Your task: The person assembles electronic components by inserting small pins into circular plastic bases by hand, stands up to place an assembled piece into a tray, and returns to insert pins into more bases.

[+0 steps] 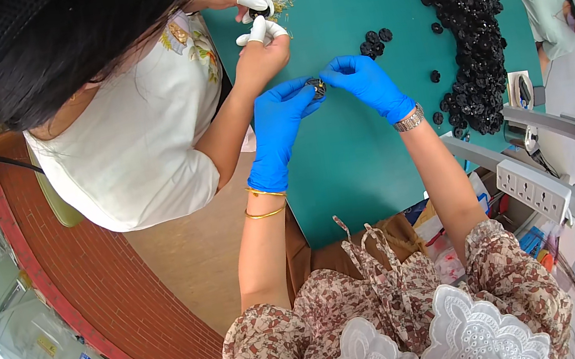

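Observation:
In a blue glove, my left hand (281, 126) pinches a small round black part (317, 88) between thumb and fingertips, just above the green tabletop. Some thin yellowish detail shows on the part's face. My right hand (367, 84), also gloved in blue, is closed at the part's right edge, thumb and forefinger pressed together. What those fingertips hold, if anything, is too small to make out. Beyond my hands lies a small group of similar black round parts (373, 44).
A long heap of black round parts (461, 17) covers the table's right side, with a few strays beside it. At left a co-worker's hands (262, 29) in white finger cots hold a black part near thin yellowish pieces (283, 0). A power strip (532, 192) hangs on the right-hand frame.

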A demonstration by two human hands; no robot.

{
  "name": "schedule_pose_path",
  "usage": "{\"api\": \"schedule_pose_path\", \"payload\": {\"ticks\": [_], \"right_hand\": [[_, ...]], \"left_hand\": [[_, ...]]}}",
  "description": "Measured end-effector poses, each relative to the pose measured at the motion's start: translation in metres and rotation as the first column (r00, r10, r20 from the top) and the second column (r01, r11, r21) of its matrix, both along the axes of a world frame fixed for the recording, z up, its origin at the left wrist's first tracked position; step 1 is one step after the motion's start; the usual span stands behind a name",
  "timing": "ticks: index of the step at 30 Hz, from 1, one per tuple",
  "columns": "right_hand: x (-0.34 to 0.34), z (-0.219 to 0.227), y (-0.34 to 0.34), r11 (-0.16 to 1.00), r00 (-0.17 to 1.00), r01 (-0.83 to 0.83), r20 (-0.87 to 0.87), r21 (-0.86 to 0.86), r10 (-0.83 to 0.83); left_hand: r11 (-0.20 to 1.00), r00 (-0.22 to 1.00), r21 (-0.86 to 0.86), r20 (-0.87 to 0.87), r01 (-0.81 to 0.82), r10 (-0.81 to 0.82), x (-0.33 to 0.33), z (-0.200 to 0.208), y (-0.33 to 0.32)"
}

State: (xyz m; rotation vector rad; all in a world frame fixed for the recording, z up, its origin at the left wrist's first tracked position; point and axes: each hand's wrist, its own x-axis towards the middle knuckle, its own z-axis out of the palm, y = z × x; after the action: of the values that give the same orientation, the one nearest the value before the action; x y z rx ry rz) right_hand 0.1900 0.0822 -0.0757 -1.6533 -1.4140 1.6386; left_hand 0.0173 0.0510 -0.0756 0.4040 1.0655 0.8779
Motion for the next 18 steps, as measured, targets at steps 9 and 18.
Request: {"api": "schedule_pose_path", "payload": {"ticks": [9, 18], "right_hand": [[-0.008, -0.001, 0.008, 0.999, 0.999, -0.051, -0.01, 0.01, 0.051], [-0.012, -0.006, 0.008, 0.996, 0.995, -0.095, -0.015, -0.003, 0.094]], "left_hand": [[0.999, 0.999, 0.016, 0.035, 0.033, -0.033, -0.008, -0.002, 0.004], [0.998, 0.989, 0.039, 0.138, 0.046, -0.051, -0.013, -0.005, 0.0]]}}
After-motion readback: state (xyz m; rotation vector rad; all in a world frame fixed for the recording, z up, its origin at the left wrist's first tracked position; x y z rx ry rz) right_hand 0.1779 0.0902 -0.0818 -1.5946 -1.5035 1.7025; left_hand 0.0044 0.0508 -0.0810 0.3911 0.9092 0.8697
